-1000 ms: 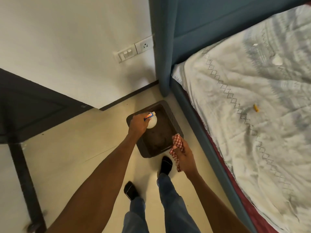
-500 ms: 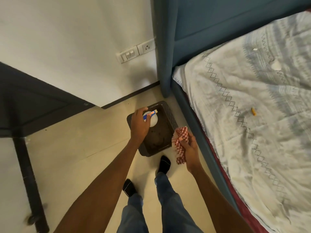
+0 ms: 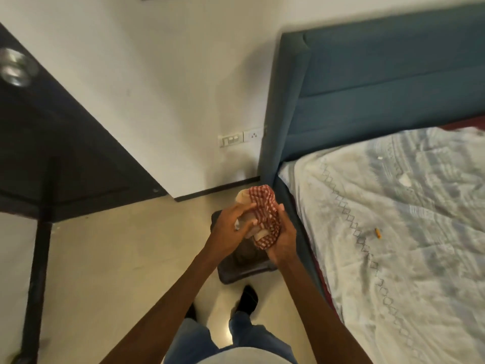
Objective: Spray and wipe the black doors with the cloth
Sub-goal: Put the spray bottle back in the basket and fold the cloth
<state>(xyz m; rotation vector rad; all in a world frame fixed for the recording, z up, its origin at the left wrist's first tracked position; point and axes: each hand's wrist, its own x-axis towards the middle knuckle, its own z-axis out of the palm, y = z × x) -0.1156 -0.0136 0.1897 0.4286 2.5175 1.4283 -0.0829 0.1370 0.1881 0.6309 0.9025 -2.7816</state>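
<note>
Red-and-white checked cotton cloth (image 3: 265, 219), soft, light and limp, bunched between left hand (image 3: 233, 227) and right hand (image 3: 282, 240), both gripping it above the dark floor bin (image 3: 246, 271) (black door (image 3: 52, 153) at left); best gathered into a pad.

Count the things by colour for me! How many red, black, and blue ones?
Red: 1, the checked cloth
Black: 3, the door, the basket, the sock
Blue: 1, the headboard
Total: 5
</note>
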